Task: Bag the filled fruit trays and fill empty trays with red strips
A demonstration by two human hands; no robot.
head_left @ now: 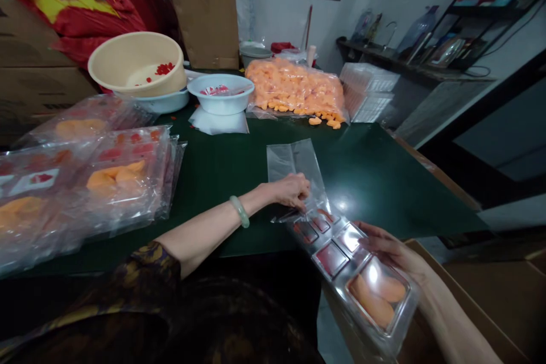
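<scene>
Right grip clasps a clear plastic tray by its side; left grip presses down on the mouth of a clear plastic bag.

The tray, with orange slices and red pieces in its compartments, slants down from the near right of the dark green counter, its narrow end touching the bag's mouth just under the left grip. Along the far edge sit a bulging bag of orange pieces, a white bowl and a beige basin holding red bits. Filled plastic packs pile up along the left edge.
</scene>
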